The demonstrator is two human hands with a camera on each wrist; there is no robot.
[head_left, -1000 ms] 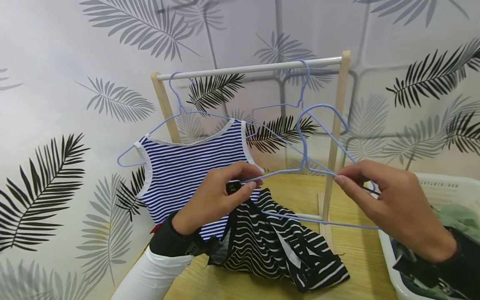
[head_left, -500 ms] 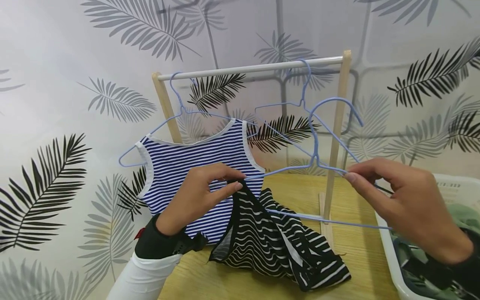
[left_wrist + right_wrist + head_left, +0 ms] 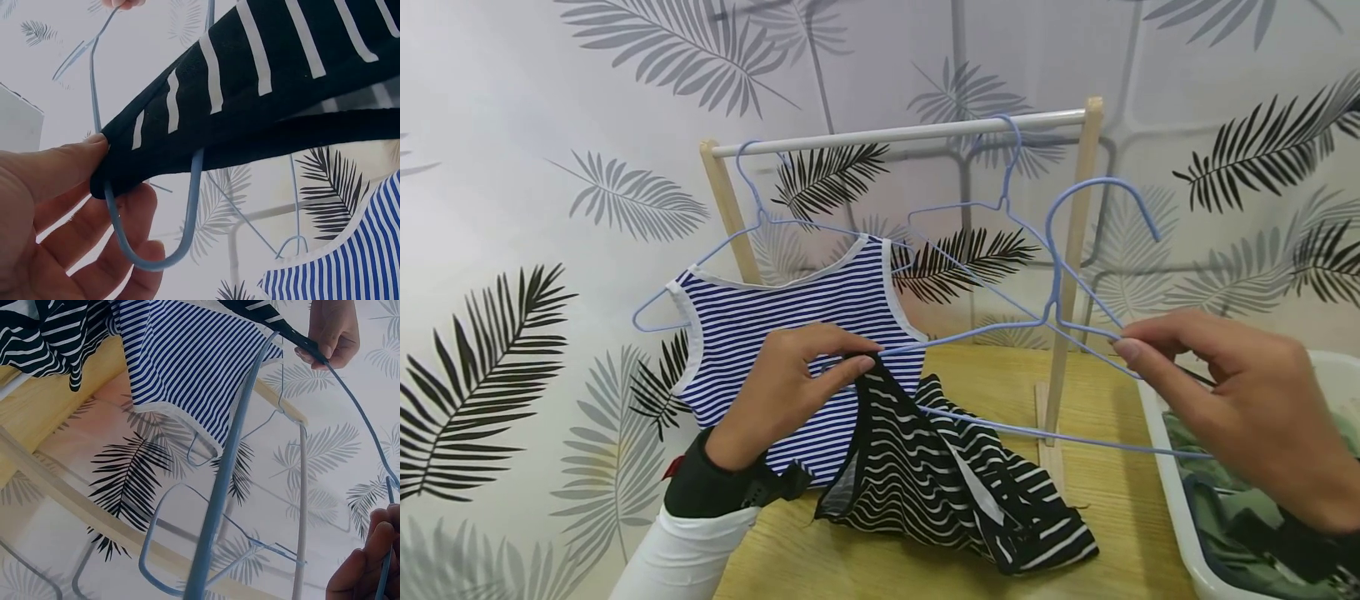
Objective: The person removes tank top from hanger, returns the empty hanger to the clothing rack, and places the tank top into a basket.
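Status: 1 garment is hung. The blue-and-white striped tank top (image 3: 797, 333) sits on a blue wire hanger on the white rail (image 3: 898, 133) of the wooden rack (image 3: 1075, 250), at the left. 1 bare blue hanger (image 3: 992, 196) hangs at the right of the rail.

In hand: the loose blue wire hanger (image 3: 1052, 321), held in front of the rack, above the wooden table (image 3: 1120, 508). The left hand (image 3: 790, 392) pinches the hanger's left shoulder end together with the edge of the black-and-white striped garment (image 3: 940, 483); the left wrist view shows the fabric drawn over that wire bend. The right hand (image 3: 1240, 400) pinches the right arm of the hanger between thumb and forefinger.

Judged remaining: the right shoulder is not yet dressed, most of the garment lies bunched on the table, and the hanger is off the rail. More clothes lie in the white basket (image 3: 1172, 492) at the near right.
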